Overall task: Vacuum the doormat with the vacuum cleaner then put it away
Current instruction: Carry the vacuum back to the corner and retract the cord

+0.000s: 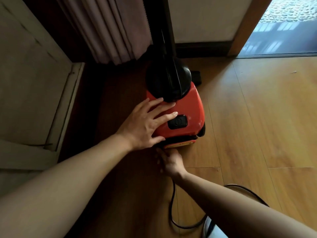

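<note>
1. Right hand (169, 162): the fingers close on the power cord (170, 208) just where it meets the rear of the vacuum cleaner (188, 107). The hand is blurred, so the exact pinch is not clear. Gripping at the entry point suggests the cord is being fed in or drawn out.
2. Power cord: the slack lies in a loose loop on the wooden floor (257, 117), nearest the camera, free of both arms.
3. Left hand (147, 124): it lies flat on the red housing with fingers straight and spread, gripping nothing. Judged purpose: downward pressure holds the body in place against the pull on the cord.
4. Switch (177, 122): the black button sits just beside the left fingertips, untouched.
5. Vacuum cleaner: the unit stands on the floor close to the wall corner, a likely storage spot. Its black wand (169, 66) rises upright from the front dome, which keeps it compact.
6. Curtain (109, 28): it hangs just behind the unit, apart from the housing.
7. Doorway (283, 31): it is open at the far right. No doormat can be identified in view.
</note>
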The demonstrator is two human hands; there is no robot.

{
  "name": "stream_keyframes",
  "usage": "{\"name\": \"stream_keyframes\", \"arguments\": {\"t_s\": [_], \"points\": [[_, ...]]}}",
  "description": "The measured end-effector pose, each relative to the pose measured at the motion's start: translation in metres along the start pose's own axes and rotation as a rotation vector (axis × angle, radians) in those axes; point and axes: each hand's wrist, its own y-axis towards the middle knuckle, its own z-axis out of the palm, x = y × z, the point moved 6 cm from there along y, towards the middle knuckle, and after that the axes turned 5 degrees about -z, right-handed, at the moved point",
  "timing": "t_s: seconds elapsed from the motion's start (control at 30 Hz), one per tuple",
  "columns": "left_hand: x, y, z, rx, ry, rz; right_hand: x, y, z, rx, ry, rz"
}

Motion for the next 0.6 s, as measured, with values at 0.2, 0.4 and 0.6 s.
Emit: {"name": "stream_keyframes", "arguments": {"t_s": [0.2, 0.4, 0.6], "points": [[-0.012, -0.003, 0.017, 0.039, 0.140, -0.051, 0.008, 0.011, -0.047, 0.010, -0.290, -0.198], [-0.016, -0.004, 0.020, 0.004, 0.128, -0.056, 0.005, 0.019, -0.092, -0.033, -0.459, -0.230], [-0.017, -0.004, 0.019, 0.014, 0.120, -0.049, 0.008, 0.016, -0.173, -0.179, -0.520, -0.130]]}}
